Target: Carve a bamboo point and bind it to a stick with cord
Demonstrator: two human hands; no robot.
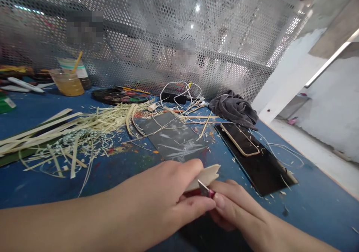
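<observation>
A pale strip of bamboo or wood (206, 176) with a jagged, notched end is held in my left hand (179, 192), the fingers wrapped round it. Close against it, my right hand (232, 203) grips a small craft knife (206, 189) with a reddish-pink handle. Its pointed blade lies at the strip's near side; whether it cuts in, I cannot tell. My left thumb reaches across to the right thumb. Beyond the hands lies a dark grey sheet (179, 140), probably sandpaper, with whitish scuff marks. The strip's other end is hidden in my left hand.
Pale shavings (112, 119) and long split strips (36, 132) cover the left. A phone (241, 139) rests on a dark glossy panel (269, 173) at right. Behind are a grey cloth (234, 108), paint palette (120, 95), cup of yellowish liquid (67, 83) and perforated metal screen (157, 31).
</observation>
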